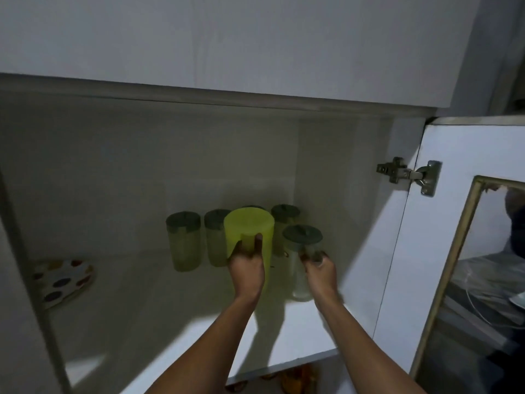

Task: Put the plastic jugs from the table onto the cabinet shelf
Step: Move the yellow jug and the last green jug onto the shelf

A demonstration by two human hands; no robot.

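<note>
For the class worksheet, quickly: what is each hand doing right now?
Left hand: closed around the yellow-green plastic jug on the cabinet shelf.
Right hand: closed around the clear jug with the dark lid.

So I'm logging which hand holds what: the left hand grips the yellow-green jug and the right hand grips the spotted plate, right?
Not quite. In the head view the right hand grips a clear jug with a dark lid, not the spotted plate, which lies untouched at the shelf's left. The left hand does grip the yellow-green jug.

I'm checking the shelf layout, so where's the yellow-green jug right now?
The yellow-green jug stands mid-shelf in the head view, gripped by the left hand, in front of the lidded clear jugs.
</note>
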